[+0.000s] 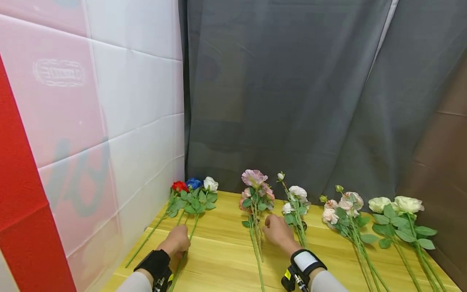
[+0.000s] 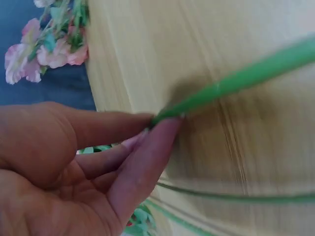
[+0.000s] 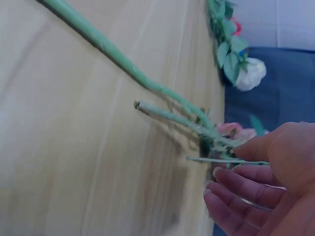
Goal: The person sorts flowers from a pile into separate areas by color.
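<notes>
My left hand [image 1: 177, 239] pinches a green stem [image 2: 236, 81] between thumb and fingertips. In the head view this stem runs up to the white rose [image 1: 210, 183] at the left, beside a blue rose [image 1: 193, 183] and a red rose [image 1: 179, 186]. My right hand [image 1: 279, 230] is just right of the stems of the pink flowers [image 1: 254, 178]. In the right wrist view its fingers are loosely bent, with a gap between thumb and fingertips. A thin stem [image 3: 211, 160] passes by that gap; whether the hand touches it is unclear.
Farther right on the yellow wood-grain table [image 1: 219, 251] lie white flowers [image 1: 298, 193], peach-pink flowers [image 1: 352, 200] and pale green-white roses [image 1: 408, 204], stems toward me. A grey curtain [image 1: 277, 89] hangs behind; a white panel [image 1: 142, 89] stands at the left.
</notes>
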Demonstrator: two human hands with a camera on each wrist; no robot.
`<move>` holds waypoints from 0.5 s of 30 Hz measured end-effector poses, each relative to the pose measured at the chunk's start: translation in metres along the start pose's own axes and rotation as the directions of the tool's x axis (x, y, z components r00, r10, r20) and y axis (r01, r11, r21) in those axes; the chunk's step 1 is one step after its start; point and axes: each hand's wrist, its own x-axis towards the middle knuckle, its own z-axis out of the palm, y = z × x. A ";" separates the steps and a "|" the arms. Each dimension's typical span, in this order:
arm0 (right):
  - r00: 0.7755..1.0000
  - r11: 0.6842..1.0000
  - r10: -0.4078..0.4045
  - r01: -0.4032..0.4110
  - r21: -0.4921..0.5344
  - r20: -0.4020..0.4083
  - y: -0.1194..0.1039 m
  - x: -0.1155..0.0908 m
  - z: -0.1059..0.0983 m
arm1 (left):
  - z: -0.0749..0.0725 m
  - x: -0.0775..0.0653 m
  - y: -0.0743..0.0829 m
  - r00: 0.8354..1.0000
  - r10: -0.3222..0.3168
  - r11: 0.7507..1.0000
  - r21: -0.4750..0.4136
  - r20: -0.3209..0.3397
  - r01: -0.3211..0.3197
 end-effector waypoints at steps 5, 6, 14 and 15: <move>0.999 0.999 -0.042 0.042 -0.004 -0.012 -0.013 -0.018 -0.015 | -0.003 -0.002 0.002 0.999 0.009 0.993 -0.114 0.043 -0.004; 0.998 0.998 -0.058 0.058 0.001 -0.005 -0.015 -0.024 -0.019 | -0.003 -0.005 0.004 0.999 0.033 0.989 -0.144 0.040 -0.027; 0.934 0.937 -0.240 0.152 0.314 0.265 -0.028 -0.075 -0.039 | -0.005 -0.021 0.044 0.972 0.233 0.861 -0.473 0.038 -0.188; 0.918 0.918 -0.261 0.140 0.371 0.298 -0.031 -0.082 -0.038 | -0.005 -0.024 0.051 0.967 0.250 0.842 -0.503 0.040 -0.197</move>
